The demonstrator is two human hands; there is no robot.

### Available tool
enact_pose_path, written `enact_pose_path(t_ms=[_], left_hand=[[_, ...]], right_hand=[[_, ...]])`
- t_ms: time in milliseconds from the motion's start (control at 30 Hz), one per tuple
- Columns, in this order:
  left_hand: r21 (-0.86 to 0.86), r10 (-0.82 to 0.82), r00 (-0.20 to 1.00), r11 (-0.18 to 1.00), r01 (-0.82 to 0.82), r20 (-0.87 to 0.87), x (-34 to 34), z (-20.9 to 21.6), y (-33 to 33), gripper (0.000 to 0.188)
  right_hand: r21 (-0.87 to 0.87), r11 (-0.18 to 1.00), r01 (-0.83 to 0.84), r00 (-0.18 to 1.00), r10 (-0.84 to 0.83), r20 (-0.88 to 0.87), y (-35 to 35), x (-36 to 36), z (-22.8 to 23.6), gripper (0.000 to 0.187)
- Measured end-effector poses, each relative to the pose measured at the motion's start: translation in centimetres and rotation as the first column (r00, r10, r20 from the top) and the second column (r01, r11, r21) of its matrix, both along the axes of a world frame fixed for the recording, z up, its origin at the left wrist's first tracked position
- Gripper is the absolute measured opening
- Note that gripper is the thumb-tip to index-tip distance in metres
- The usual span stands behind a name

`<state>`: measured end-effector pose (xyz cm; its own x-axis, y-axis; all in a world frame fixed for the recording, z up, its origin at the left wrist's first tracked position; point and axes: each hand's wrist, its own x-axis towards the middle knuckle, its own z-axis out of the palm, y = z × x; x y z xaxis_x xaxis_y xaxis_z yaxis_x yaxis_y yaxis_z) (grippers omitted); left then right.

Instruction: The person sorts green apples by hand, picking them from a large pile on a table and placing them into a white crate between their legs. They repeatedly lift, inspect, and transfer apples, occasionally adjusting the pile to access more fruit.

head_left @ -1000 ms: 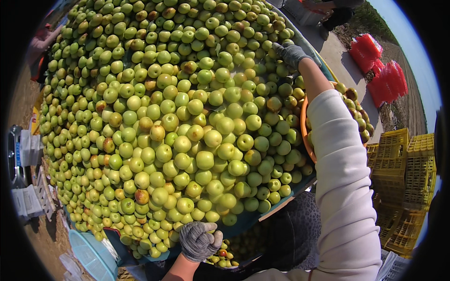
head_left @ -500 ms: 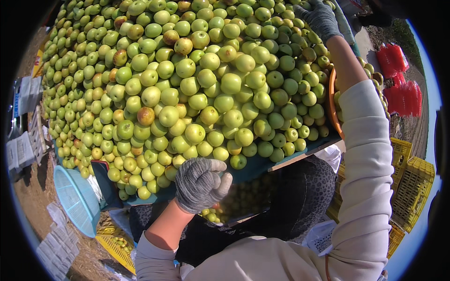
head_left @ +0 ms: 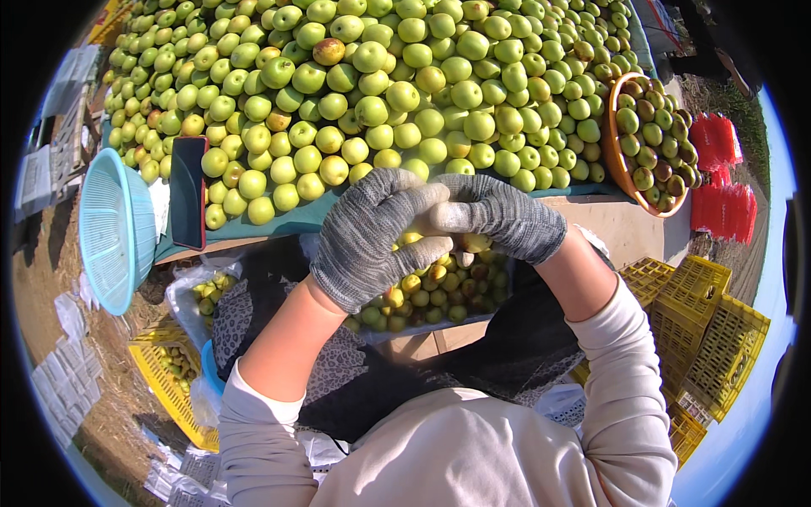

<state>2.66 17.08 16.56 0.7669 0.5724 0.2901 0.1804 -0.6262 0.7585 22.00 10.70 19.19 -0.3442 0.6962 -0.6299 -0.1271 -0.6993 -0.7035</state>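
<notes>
My two hands, in grey knit gloves, meet just below the table's front edge. My left hand (head_left: pixel 372 241) is curled, and a small yellow-green fruit (head_left: pixel 411 239) shows between its fingers. My right hand (head_left: pixel 503 218) lays its fingers over the left ones, with a brownish fruit (head_left: pixel 475 243) peeking out under its palm. Under both hands an open clear bag (head_left: pixel 439 291) in my lap holds several small yellow and brown fruits. A huge pile of green fruits (head_left: pixel 380 93) covers the table beyond.
An orange bowl (head_left: pixel 614 148) of darker fruits stands at the table's right end. A phone in a red case (head_left: pixel 187 193) lies at the front left edge, beside a light blue basket (head_left: pixel 114 228). Yellow crates (head_left: pixel 705 325) stand on the right, another (head_left: pixel 169 384) lower left. Red crates (head_left: pixel 722 207) lie far right.
My right hand has come back from the far right of the pile to the table's front edge. My left hand has risen from the bag, and the two now touch.
</notes>
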Motion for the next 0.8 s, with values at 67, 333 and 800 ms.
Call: enact_pose_path(t_ms=[67, 333, 800], left_hand=[[-0.008, -0.022, 1.000, 1.000, 0.022, -0.018, -1.6, -0.3, -1.1, 0.048], [-0.093, 0.031, 0.927, 0.993, -0.070, -0.374, -8.0, -6.7, -5.4, 0.045], [0.140, 0.182, 0.503, 0.983, -0.120, -0.845, -10.2, -17.3, -11.2, 0.040]], right_hand=[[0.069, 0.994, 0.087, 0.991, -0.079, -0.108, -2.0, -1.6, -0.9, 0.062], [-0.261, 0.841, 0.474, 0.768, -0.540, -0.345, -13.9, -6.4, -10.3, 0.039], [-0.304, 0.783, 0.542, 0.838, -0.477, 0.264, -26.1, -9.8, -17.1, 0.031]])
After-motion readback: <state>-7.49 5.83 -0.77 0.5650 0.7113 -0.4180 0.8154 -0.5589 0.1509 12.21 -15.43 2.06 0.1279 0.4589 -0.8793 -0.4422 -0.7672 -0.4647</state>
